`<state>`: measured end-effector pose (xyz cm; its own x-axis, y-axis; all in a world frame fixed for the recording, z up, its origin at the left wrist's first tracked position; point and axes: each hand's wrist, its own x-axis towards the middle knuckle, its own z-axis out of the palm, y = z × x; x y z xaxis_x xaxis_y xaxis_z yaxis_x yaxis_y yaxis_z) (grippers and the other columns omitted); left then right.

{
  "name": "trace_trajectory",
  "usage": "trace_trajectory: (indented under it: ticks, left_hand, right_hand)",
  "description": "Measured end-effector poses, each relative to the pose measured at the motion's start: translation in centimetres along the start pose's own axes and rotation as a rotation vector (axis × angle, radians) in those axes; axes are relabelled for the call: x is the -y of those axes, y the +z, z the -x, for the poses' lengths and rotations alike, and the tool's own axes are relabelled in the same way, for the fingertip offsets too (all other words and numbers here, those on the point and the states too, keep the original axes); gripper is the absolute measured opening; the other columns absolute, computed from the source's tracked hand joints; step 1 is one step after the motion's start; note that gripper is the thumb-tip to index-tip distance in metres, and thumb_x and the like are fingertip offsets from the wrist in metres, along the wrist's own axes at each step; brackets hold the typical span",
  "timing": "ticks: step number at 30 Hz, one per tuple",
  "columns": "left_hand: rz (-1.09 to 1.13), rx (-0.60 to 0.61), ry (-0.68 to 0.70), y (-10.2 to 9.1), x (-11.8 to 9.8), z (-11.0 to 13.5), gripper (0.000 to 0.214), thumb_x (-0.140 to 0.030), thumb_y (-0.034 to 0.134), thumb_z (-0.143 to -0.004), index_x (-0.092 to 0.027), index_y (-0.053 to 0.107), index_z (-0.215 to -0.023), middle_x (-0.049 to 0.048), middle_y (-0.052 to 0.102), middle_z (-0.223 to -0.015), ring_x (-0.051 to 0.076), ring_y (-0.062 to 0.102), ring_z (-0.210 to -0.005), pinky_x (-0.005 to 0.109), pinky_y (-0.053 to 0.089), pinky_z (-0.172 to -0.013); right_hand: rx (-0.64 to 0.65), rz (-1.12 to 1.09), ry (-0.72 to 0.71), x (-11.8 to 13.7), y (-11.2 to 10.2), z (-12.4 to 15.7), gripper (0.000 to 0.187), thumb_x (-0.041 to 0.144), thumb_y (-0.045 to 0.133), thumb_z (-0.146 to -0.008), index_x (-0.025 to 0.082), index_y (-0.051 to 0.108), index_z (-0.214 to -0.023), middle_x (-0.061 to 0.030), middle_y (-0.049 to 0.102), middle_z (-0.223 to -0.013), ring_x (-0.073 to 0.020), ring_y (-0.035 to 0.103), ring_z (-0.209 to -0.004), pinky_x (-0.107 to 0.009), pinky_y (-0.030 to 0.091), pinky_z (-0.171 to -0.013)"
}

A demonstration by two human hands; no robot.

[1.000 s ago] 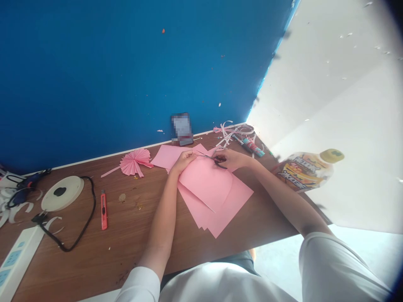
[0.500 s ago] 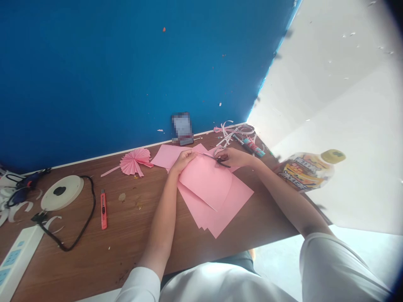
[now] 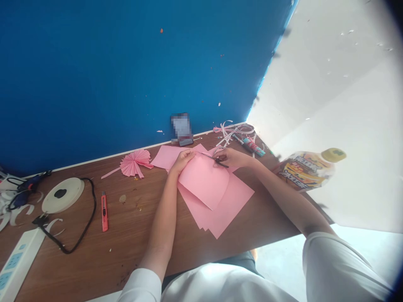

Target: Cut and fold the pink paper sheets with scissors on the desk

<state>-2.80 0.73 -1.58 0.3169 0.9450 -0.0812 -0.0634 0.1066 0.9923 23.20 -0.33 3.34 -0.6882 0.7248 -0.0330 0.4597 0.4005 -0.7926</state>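
My left hand pinches the far left edge of a pink paper sheet, which is lifted and slightly curved above other pink sheets. In my right hand is a pair of scissors, its blades pointing left along the sheet's far edge, close to my left fingers. A curled paper strip rises beside the scissors. Left of the sheets lies a folded pink paper fan with a strip trailing from it.
A red utility knife, a round white disc with a black cord, and a white power strip lie at left. A phone leans against the blue wall. Paper strips lie at the back right, near a yellow-capped bottle.
The scissors and the held sheet have shifted very slightly; the sheet's near corner sits a little further left. Both hands keep their grip. The view has moved a touch.
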Motion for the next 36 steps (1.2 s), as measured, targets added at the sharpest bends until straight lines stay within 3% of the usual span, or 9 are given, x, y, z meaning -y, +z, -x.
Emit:
trace_trajectory:
  ticks: [9,19,28,36]
  left_hand:
    - [0.007,0.026,0.024,-0.25,0.37,-0.12,0.033,-0.044,0.067,-0.075,-0.013,0.061,-0.084,0.0026,0.060,-0.078,0.011,0.054,-0.066,0.022,0.043,-0.059]
    - [0.017,0.003,0.023,-0.15,0.29,-0.05,0.034,-0.045,0.068,-0.074,-0.014,0.057,-0.078,0.0006,0.058,-0.073,0.010,0.052,-0.062,0.021,0.041,-0.056]
    - [0.026,0.003,0.020,-0.38,0.21,0.06,0.033,-0.043,0.069,-0.072,-0.014,0.059,-0.081,0.0006,0.060,-0.073,0.011,0.053,-0.063,0.021,0.041,-0.058]
    - [-0.043,0.027,0.056,-0.36,0.26,-0.10,0.035,-0.043,0.069,-0.074,-0.012,0.065,-0.089,0.0033,0.064,-0.083,0.012,0.055,-0.069,0.022,0.042,-0.063]
  right_hand:
    - [-0.005,0.015,0.001,-0.19,0.43,-0.09,0.039,0.049,0.059,-0.079,0.017,0.068,-0.098,0.0055,0.036,-0.058,-0.0083,0.030,-0.054,-0.024,0.026,-0.055]
    - [-0.033,0.002,-0.020,-0.89,0.72,-0.33,0.041,0.051,0.059,-0.079,0.017,0.068,-0.100,0.0046,0.040,-0.060,-0.0083,0.029,-0.055,-0.024,0.027,-0.055]
    - [-0.024,0.032,-0.019,-0.30,0.85,-0.40,0.040,0.049,0.057,-0.081,0.017,0.067,-0.103,0.0048,0.034,-0.060,-0.0092,0.029,-0.056,-0.024,0.026,-0.054]
    - [-0.013,0.060,0.008,-0.10,0.34,-0.12,0.050,0.044,0.061,-0.078,0.018,0.059,-0.121,0.0023,0.046,-0.068,-0.0109,0.039,-0.060,-0.025,0.032,-0.058]
